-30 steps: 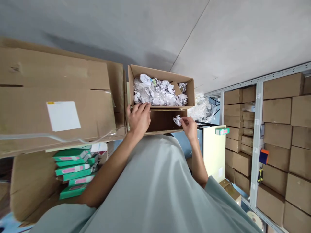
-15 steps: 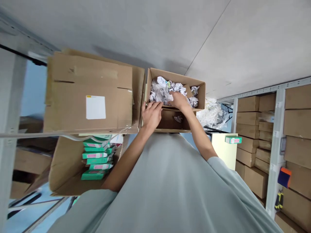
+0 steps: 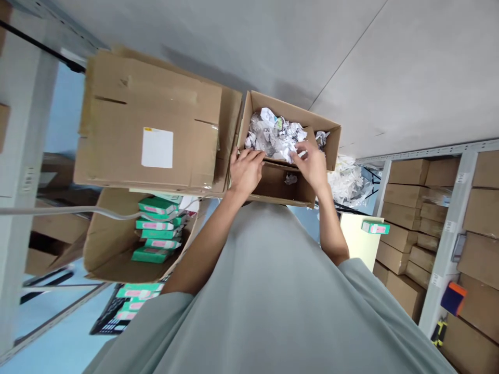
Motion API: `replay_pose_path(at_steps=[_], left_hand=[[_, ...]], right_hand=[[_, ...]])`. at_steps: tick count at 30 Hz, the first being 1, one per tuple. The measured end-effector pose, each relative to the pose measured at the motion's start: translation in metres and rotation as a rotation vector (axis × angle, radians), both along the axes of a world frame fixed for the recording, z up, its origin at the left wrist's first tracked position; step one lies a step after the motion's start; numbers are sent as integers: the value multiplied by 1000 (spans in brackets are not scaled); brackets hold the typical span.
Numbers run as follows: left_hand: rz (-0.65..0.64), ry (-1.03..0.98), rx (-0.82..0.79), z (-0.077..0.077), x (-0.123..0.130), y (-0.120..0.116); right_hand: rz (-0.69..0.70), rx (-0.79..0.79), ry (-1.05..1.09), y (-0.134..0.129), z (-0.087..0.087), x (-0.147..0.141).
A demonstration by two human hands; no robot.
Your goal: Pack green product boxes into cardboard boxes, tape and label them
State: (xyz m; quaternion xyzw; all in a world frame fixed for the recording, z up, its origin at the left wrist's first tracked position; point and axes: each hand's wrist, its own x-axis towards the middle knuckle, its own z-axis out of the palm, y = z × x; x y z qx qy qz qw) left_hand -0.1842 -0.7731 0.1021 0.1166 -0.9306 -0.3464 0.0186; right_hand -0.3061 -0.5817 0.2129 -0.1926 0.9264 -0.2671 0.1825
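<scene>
In the head view an open cardboard box [image 3: 298, 106] stands before me, its far section filled with crumpled white paper [image 3: 286, 136] and some clear plastic. My left hand [image 3: 246, 169] is curled over the rim between that section and the nearer one, at the left end. Further right, my right hand [image 3: 312, 162] has its thumb and fingertips closed on a piece of crumpled paper at the filling's near right side. One small paper scrap [image 3: 290, 178] lies in the nearer open section.
Flattened cardboard [image 3: 156, 104] is stacked on the left. Below it, a carton [image 3: 105, 244] holds several green-and-white boxes [image 3: 156, 228]. White packing scraps [image 3: 346, 179] lie to the right, with a green box [image 3: 375, 227] on a pale board and cartons [image 3: 405, 202] on shelves beyond.
My right hand has drawn back and right from deeper in the paper to its near right side. My left hand stays on the rim. The whole view has shifted slightly.
</scene>
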Motion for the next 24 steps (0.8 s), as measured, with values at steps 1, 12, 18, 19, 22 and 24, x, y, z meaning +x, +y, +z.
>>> replay_pose_path(at_steps=[1, 12, 18, 19, 22, 24], left_hand=[[-2, 0, -1, 0, 0, 0], [-29, -4, -26, 0, 1, -3], [-25, -15, -50, 6, -3, 0], [-24, -18, -54, 6, -4, 0], [-25, -26, -63, 8, -5, 1], [-29, -33, -67, 9, -5, 1]], right_hand=[[-20, -93, -26, 15, 7, 13], [-219, -60, -267, 52, -55, 88], [-24, -122, -101, 9, -30, 44], [34, -107, -54, -7, -29, 29], [170, 82, 72, -64, -43, -20], [228, 281, 63, -101, -62, -48]])
